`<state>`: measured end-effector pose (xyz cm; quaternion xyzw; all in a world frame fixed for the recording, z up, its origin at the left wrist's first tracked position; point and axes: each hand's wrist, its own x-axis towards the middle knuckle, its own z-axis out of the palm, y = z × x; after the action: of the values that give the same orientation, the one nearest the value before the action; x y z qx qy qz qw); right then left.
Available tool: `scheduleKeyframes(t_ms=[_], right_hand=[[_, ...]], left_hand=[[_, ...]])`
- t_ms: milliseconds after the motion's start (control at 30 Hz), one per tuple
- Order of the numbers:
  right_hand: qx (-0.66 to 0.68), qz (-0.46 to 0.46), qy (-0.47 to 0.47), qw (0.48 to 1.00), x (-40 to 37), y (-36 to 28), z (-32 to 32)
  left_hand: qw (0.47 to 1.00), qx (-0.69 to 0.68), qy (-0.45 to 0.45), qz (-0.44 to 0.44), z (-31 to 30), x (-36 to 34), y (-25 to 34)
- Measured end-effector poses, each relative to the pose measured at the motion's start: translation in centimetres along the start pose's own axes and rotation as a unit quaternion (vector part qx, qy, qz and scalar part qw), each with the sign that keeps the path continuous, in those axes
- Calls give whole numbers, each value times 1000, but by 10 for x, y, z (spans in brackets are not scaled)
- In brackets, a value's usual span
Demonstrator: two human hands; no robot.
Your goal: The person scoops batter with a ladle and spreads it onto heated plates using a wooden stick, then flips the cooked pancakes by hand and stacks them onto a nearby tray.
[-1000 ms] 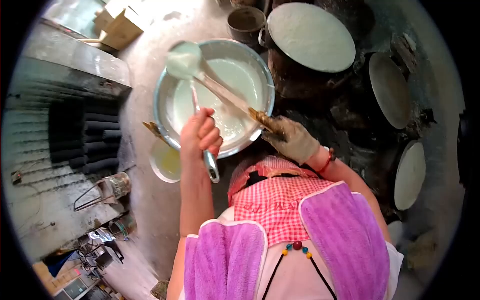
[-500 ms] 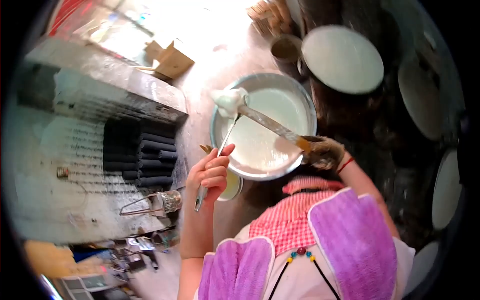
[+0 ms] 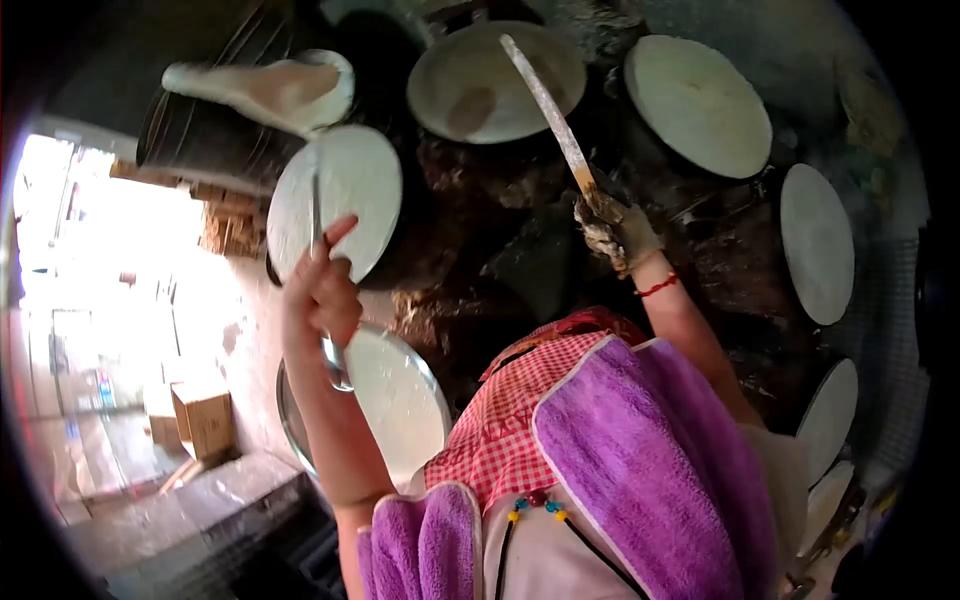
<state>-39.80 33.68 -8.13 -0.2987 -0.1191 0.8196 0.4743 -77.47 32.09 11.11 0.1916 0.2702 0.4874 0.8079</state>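
Note:
My left hand (image 3: 325,292), bare with its index finger stretched out, is closed round a long-handled metal utensil (image 3: 336,368). Its thin shaft points away over a round griddle with a white layer (image 3: 352,185); its far end blurs into that white. In a dirty, crusted glove, my right hand (image 3: 618,232) grips a long flat spatula (image 3: 548,105), pale-coated and yellowish near the grip. The spatula's tip overlaps a greyish round pan (image 3: 440,85) at the top. Below my left forearm stands a metal basin (image 3: 440,400) of white liquid.
More white-topped round griddles (image 3: 700,105) (image 3: 818,245) (image 3: 828,415) curve round the right side on a dark, wet-looking surface. A pale sheet (image 3: 260,90) lies at the upper left by a dark drum (image 3: 190,130). A cardboard box (image 3: 203,418) stands far left.
My view has turned from the basin towards the griddles. Both tools have moved away from over the basin and are apart; the white lump at the spatula's end no longer shows.

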Motion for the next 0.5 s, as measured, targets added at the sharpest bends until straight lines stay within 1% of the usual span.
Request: scheduleKeyframes(t_ms=[33,67,100,133,167,233,267,300,367,400,433,500], right_hand=[[-68,-72,6,995,-3,-2,9],[-27,-73,27,997,4,-20,0],[17,-72,47,996,4,-26,-9],[-27,-63,63,996,6,-49,-21],[-82,-95,99,987,-1,-60,-19],[86,-47,46,994,13,-66,-56],[160,-77,102,979,11,-76,-44],[162,-75,102,979,14,-81,-42],[158,-66,207,963,19,-88,-43],[29,-140,117,983,18,-91,-46],[33,-137,123,982,16,-93,-45],[-94,-97,137,981,14,-93,-36]], left_hand=[[960,-238,-115,-86,2,24,11],[940,-288,-145,-116,25,66,10],[937,-289,-143,-137,32,100,6],[936,-283,-129,-162,44,148,-6],[936,-276,-118,-185,52,183,-14],[908,-320,-147,-229,45,246,-33],[923,-300,-95,-223,54,269,-47],[927,-283,-99,-226,54,291,-63],[961,-189,-52,-198,55,323,-98],[976,-125,-3,-178,56,338,-117],[986,-59,55,-144,66,346,-135],[987,60,126,-75,78,350,-168]])
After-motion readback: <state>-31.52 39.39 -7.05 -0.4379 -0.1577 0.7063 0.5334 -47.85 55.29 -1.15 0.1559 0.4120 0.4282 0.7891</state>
